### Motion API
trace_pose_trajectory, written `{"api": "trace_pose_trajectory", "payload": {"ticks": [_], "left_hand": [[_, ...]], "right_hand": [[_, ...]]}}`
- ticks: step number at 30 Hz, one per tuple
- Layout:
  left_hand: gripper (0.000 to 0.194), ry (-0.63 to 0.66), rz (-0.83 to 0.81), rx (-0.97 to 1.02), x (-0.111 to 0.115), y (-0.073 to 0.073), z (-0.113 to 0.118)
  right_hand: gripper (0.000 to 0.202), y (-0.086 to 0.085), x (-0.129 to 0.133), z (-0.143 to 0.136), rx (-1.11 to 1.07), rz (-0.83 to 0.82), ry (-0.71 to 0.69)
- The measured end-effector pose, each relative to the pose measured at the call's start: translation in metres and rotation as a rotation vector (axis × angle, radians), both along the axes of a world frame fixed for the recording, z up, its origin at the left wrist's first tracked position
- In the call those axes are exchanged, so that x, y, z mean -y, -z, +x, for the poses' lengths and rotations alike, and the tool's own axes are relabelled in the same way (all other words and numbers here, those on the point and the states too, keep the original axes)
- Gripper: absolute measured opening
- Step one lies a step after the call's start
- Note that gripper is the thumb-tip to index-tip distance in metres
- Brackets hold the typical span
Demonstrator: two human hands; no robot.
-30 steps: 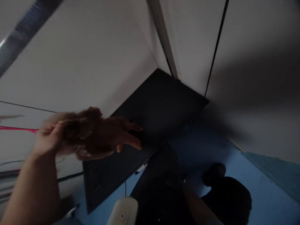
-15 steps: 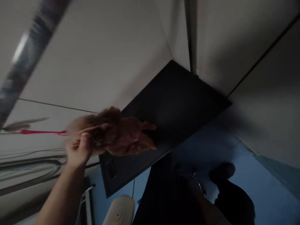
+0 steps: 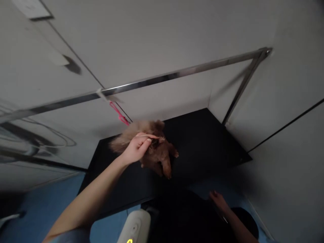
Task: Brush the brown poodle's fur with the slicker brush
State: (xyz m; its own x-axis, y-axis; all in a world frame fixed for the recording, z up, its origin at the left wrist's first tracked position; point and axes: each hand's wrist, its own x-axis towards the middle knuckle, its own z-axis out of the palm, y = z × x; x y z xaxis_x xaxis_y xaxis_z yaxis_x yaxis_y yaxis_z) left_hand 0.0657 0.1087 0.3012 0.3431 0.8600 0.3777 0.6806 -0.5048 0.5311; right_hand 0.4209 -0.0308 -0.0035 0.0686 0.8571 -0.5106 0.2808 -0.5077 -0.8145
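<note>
A small brown curly-haired dog (image 3: pixel 154 158) is on the black grooming table (image 3: pixel 202 141), its legs pointing toward me and to the right. My left hand (image 3: pixel 138 146) is closed on the dog's ear at the side of its head, with a dark patch of hair showing beside the fingers. Low on the right, off the table's front edge, my right hand (image 3: pixel 218 199) is in shadow with its fingers curled. A thin shiny metal piece (image 3: pixel 224 219) shows by that hand; its kind cannot be made out.
A metal rail (image 3: pixel 157 79) spans above the table, with a pink loop (image 3: pixel 118 113) hanging from it. White wall panels stand behind and right. A white rounded device (image 3: pixel 135 226) is at the bottom. Cables (image 3: pixel 55 135) hang at left.
The view has swung, bringing the rail across the middle. My left hand stays on the dog's head area, and the dog's legs now point more toward me. My right hand has become clearer at lower right.
</note>
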Motion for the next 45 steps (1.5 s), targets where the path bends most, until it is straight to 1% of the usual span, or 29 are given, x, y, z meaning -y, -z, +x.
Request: {"api": "trace_pose_trajectory", "payload": {"ticks": [2,3,4,5,7,9,10,12,13,15,17,19,20,23,25,27,28,29,31,33,35,36,37,38,39,40,42,44,45], "left_hand": [[0.036,0.04,0.019,0.025,0.017,0.001,0.005],[0.037,0.054,0.028,0.043,0.026,0.001,0.008],[0.038,0.067,0.032,0.06,0.035,0.001,0.012],[0.038,0.081,0.032,0.074,0.043,0.001,0.016],[0.04,0.108,0.019,0.094,0.056,0.001,0.025],[0.04,0.121,-0.002,0.105,0.064,0.002,0.028],[0.041,0.114,-0.006,0.108,0.066,0.002,0.027],[0.044,0.08,-0.002,0.115,0.063,0.005,0.018],[0.045,0.065,0.007,0.114,0.059,0.006,0.011],[0.048,0.05,0.043,0.065,0.045,0.008,-0.005],[0.05,0.048,0.101,-0.052,0.026,0.007,-0.02],[0.042,0.026,0.137,-0.144,0.005,0.006,-0.029],[0.038,0.004,0.14,-0.149,-0.004,0.006,-0.031],[0.04,-0.07,0.091,-0.02,-0.026,0.008,-0.028],[0.038,-0.145,0.081,0.094,-0.034,0.012,-0.023],[0.037,-0.248,0.117,0.185,-0.037,0.019,-0.02],[0.038,-0.307,0.136,0.228,-0.036,0.021,-0.021],[0.04,-0.363,0.142,0.273,-0.034,0.024,-0.023],[0.044,-0.433,0.11,0.375,-0.026,0.028,-0.033],[0.046,-0.448,0.062,0.481,-0.014,0.031,-0.046],[0.05,-0.42,0.033,0.569,-0.001,0.033,-0.057],[0.052,-0.405,0.024,0.601,0.006,0.034,-0.061],[0.054,-0.393,0.018,0.624,0.011,0.035,-0.064],[0.055,-0.38,0.014,0.638,0.016,0.035,-0.067],[0.056,-0.361,0.007,0.644,0.021,0.034,-0.068],[0.056,-0.335,-0.008,0.645,0.024,0.033,-0.069],[0.057,-0.28,-0.06,0.647,0.03,0.029,-0.069],[0.059,-0.243,-0.134,0.654,0.035,0.022,-0.07],[0.059,-0.233,-0.179,0.663,0.037,0.018,-0.07]], "right_hand": [[0.045,-0.009,-0.013,-0.029,-0.148,0.05,-0.091],[0.046,-0.022,-0.021,-0.048,-0.233,0.121,-0.15],[0.045,-0.039,-0.031,-0.069,-0.291,0.202,-0.212],[0.044,-0.06,-0.043,-0.09,-0.338,0.29,-0.268],[0.039,-0.108,-0.066,-0.132,-0.364,0.547,-0.292],[0.04,-0.153,-0.087,-0.166,-0.355,0.744,-0.324],[0.042,-0.172,-0.095,-0.178,-0.336,0.812,-0.344],[0.029,-0.198,-0.106,-0.192,-0.278,0.927,-0.349],[0.024,-0.207,-0.111,-0.195,-0.248,0.972,-0.349],[0.03,-0.217,-0.119,-0.197,-0.208,1.039,-0.328],[0.036,-0.223,-0.129,-0.199,-0.199,1.067,-0.285],[0.036,-0.228,-0.143,-0.204,-0.204,1.076,-0.266],[0.036,-0.23,-0.15,-0.208,-0.208,1.078,-0.27],[0.033,-0.237,-0.17,-0.221,-0.211,1.061,-0.296],[0.03,-0.241,-0.177,-0.226,-0.183,1.026,-0.319],[0.03,-0.238,-0.174,-0.223,-0.121,1.028,-0.348],[0.028,-0.232,-0.167,-0.218,-0.076,1.042,-0.35],[0.026,-0.223,-0.157,-0.211,-0.03,1.044,-0.347],[0.021,-0.19,-0.124,-0.195,0.032,0.969,-0.331],[0.026,-0.145,-0.082,-0.178,-0.067,0.672,-0.448],[0.04,-0.099,-0.041,-0.168,-0.204,0.331,-0.542],[0.045,-0.082,-0.025,-0.165,-0.244,0.268,-0.54],[0.048,-0.071,-0.012,-0.165,-0.275,0.29,-0.538],[0.051,-0.067,-0.004,-0.166,-0.307,0.311,-0.524],[0.052,-0.072,0.0,-0.167,-0.354,0.343,-0.507],[0.052,-0.083,0.0,-0.169,-0.425,0.361,-0.505],[0.055,-0.121,-0.009,-0.175,-0.65,0.346,-0.579],[0.072,-0.165,-0.027,-0.183,-0.904,0.34,-0.786],[0.075,-0.183,-0.036,-0.189,-0.966,0.354,-0.882]]}}
